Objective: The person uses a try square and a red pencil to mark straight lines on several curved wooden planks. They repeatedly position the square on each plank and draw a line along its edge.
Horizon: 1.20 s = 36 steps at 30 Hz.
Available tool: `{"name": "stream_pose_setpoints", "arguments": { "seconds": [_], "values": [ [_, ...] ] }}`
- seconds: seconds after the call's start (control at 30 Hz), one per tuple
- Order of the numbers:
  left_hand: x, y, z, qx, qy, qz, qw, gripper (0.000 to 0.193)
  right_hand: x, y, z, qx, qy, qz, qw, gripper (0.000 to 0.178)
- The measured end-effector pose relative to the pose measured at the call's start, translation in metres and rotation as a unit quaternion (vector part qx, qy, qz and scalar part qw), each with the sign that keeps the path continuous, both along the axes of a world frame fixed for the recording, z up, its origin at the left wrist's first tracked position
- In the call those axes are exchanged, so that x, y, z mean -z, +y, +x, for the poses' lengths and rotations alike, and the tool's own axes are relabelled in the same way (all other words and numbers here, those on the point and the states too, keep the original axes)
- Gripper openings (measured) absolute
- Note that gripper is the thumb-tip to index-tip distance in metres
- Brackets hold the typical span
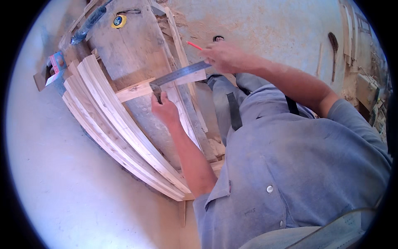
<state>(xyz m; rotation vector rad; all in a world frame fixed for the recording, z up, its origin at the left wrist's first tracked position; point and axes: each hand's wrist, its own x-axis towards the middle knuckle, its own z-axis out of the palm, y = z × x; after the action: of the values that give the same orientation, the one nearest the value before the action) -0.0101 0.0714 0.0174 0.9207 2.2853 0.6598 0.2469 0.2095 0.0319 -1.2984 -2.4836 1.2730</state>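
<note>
My left hand point(166, 110) is closed around the stock of a metal square point(180, 74), fingers at its corner. The square's blade slants up to my right hand point(226, 56), whose fingers are at its far end. A red pencil point(195, 45) sticks out from between the fingers of that same right hand. Beneath the square, a short pale wooden board point(134, 90) lies across the workbench point(124, 54). The blade covers part of this board, and its other end shows below my right hand.
Several long wooden strips point(120, 120) stand side by side along the bench's left side. A yellow tape measure point(119, 21) lies at the far end, near a plastic-wrapped blue object point(89, 25). A small box point(57, 62) is at far left. Wood pieces point(350, 37) lean at far right.
</note>
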Motion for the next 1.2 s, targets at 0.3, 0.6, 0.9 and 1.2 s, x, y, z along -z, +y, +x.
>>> {"name": "stream_pose_setpoints", "arguments": {
  "seconds": [0.3, 0.6, 0.9, 1.2],
  "values": [
    [-0.003, -0.011, 0.071, -0.069, -0.068, 0.052, 0.994, 0.040, -0.009, -0.014, 0.048, 0.105, -0.015, -0.174, 0.979, 0.018],
    [0.008, -0.081, 0.102, -0.258, 0.036, 0.041, 0.965, 0.031, -0.003, 0.070, 0.113, 0.306, 0.068, -0.245, 0.917, 0.019],
    [0.031, -0.231, 0.118, -0.746, -0.136, 0.075, 0.648, 0.019, -0.015, 0.111, 0.100, 0.250, 0.136, -0.306, 0.909, 0.019],
    [0.032, -0.279, 0.104, -0.804, -0.291, 0.427, 0.295, 0.048, -0.094, 0.099, 0.049, 0.155, 0.113, -0.302, 0.934, 0.019]
  ]
}}
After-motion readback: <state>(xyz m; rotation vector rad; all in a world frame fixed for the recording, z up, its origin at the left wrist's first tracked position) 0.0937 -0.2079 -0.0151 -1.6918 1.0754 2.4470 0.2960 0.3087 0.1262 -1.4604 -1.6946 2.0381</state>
